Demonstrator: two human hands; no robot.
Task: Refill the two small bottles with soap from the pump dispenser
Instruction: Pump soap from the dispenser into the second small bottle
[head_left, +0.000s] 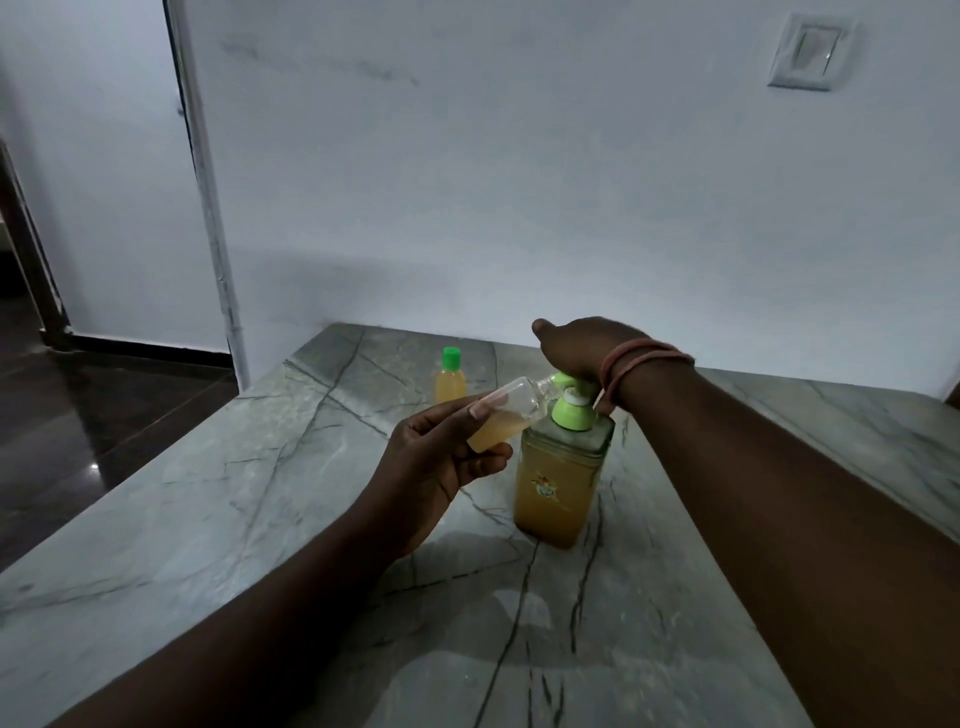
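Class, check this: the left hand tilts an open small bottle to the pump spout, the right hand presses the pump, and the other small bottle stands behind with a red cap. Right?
Not quite. The head view shows the other small bottle wears a green cap, not red. The left hand does tilt the open small bottle to the spout, and the right hand presses the pump.

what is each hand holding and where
Left hand grips the small clear uncapped bottle by its lower body; right hand presses the green pump head.

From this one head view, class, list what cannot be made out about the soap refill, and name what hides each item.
1. The pump dispenser head: covered by the right hand.
2. Whether soap is flowing into the open small bottle: its mouth meets the spout under that hand.
3. That bottle's base: wrapped by the left hand.
4. The dispenser's label: too small and dim to read.
5. Where the open bottle's cap lies: not seen anywhere.
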